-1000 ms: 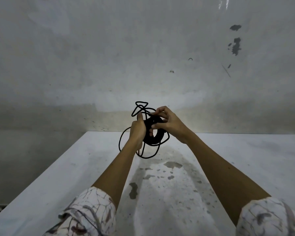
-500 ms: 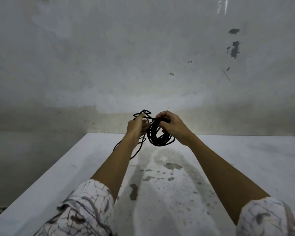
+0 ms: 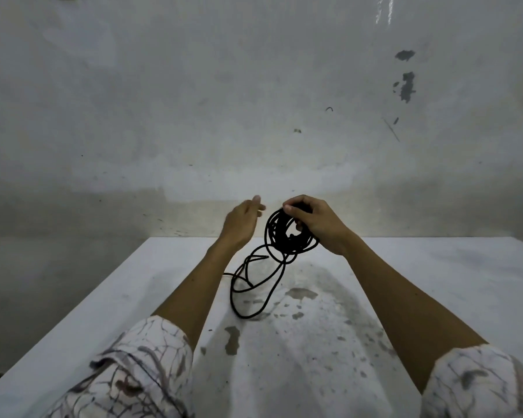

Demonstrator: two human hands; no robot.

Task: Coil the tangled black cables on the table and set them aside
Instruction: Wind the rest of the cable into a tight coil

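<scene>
Right hand (image 3: 317,224) grips coiled black cable (image 3: 284,233); left hand (image 3: 243,220) relaxed beside it

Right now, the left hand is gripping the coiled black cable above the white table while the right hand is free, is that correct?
Not quite: the head view shows the right hand gripping the coiled black cable above the white table, while the left hand is free.

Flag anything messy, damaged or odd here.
The cable is only part coiled: the right hand grips the coil while loose loops trail onto the table. The left hand holds nothing. The tabletop is stained and the wall paint is chipped.
</scene>
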